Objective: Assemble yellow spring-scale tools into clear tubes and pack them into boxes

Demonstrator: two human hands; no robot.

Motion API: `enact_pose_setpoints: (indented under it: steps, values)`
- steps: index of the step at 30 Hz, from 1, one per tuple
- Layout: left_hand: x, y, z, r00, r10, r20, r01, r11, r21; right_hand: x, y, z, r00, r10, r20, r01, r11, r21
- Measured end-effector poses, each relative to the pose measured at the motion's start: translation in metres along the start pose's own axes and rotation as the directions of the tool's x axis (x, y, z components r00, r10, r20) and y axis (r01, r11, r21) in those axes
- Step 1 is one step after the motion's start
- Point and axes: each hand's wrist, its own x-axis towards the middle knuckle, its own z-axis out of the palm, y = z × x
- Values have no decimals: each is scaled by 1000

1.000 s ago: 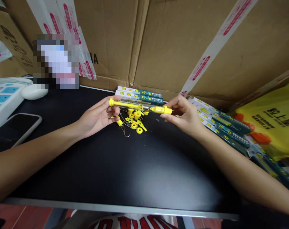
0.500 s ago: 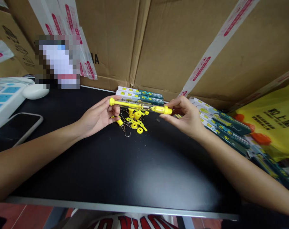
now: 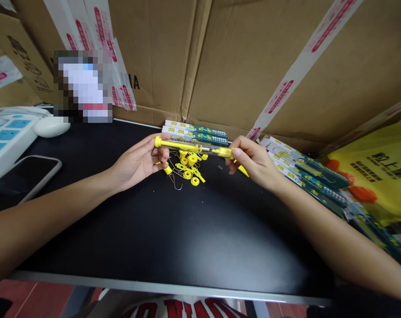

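A clear tube with yellow ends and yellow inner parts is held level above the black table. My left hand grips its left end, fingers closed round the yellow cap. At the other end, my right hand pinches the yellow part between thumb and fingers. A yellow pointed piece shows just below my right fingers; whether they touch it I cannot tell. Under the tube lies a pile of yellow rings, caps and flat pieces with wire hooks. A small spring rests right of the pile.
Slim printed boxes lie behind the pile, and more boxes are stacked at the right beside a yellow bag. At the left are a power strip, a white rounded object and a phone. Cardboard stands behind.
My right fingers have shifted over the tube's right end and now cover its yellow cap. The yellow pointed piece shows more clearly below them. My left hand keeps its hold.
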Motion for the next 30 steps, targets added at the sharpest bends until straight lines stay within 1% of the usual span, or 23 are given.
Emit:
enact_pose_setpoints:
  steps: [5, 8, 11, 15, 20, 27, 30]
  values:
    - [1, -1, -2, 1000, 3, -18, -3, 1000, -2, 2, 4, 1, 991, 122, 45, -126, 987, 100]
    - [2, -2, -3, 999, -5, -35, 4, 1000, -9, 3, 4, 1, 983, 163, 87, -174, 975, 135]
    - [2, -2, -4, 999, -1, -41, 1, 1000, -13, 3, 4, 1, 976, 185, 115, -200, 971, 131]
    - [3, -2, -4, 999, 6, -46, -7, 1000, -11, 2, 3, 2, 980, 157, 121, -174, 974, 148]
    - [3, -2, -4, 999, 5, -43, -6, 1000, -11, 2, 2, 2, 990, 112, 81, -125, 976, 180]
    - [2, -2, -4, 999, 6, -46, -7, 1000, -22, 3, 2, -1, 995, 89, 43, -94, 984, 150]
    - [3, -3, -6, 999, 7, -45, -8, 1000, -27, 3, 3, -3, 996, 77, 51, -84, 987, 137]
